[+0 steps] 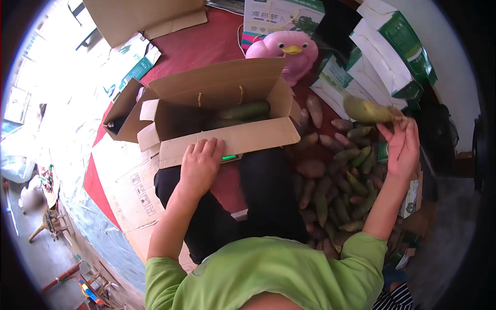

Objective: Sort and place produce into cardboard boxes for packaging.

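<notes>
A cardboard box (222, 139) stands with its lid up just beyond my knees, and a few green radishes (243, 110) lie inside it. My left hand (200, 164) rests on the box's near flap, fingers stretched out flat over the cardboard. Off to the right, my right hand (402, 142) is raised and grips a green radish (367, 110) by one end with the fingertips. The radish is smeared by motion. Below that hand a large heap of green radishes (341, 194) covers the ground, some reddish or brownish in tone.
Beneath the near flap shows a small lit green display (229, 157). Behind the box sits a pink inflatable duck-faced seat (292, 54), before a printed carton (279, 18). White and green cartons (392, 46) stack at the far right. Flattened cardboard (129, 191) lies at left.
</notes>
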Tool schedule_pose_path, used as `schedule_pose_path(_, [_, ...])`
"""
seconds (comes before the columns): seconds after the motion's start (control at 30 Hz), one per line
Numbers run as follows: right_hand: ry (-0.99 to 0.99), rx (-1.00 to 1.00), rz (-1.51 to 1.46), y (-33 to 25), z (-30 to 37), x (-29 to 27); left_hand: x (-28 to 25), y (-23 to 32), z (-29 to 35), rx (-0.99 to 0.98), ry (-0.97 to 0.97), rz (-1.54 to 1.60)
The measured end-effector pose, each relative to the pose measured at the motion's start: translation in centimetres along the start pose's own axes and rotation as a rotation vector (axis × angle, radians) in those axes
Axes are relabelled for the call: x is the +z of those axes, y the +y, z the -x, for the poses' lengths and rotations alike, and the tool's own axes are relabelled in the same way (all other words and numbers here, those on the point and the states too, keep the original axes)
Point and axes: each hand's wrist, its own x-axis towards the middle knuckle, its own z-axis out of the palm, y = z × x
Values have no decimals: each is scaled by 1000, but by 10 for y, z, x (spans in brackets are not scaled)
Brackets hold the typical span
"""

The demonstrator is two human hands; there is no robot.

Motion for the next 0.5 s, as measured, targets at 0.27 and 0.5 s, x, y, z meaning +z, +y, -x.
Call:
schedule_pose_path(0.27, [-475,369,111,93,-51,190,-1,-3,1,-30,-2,69])
schedule_pose_path(0.5, [-742,-17,927,210,-68,250,-4,-6,0,-18,-37,144])
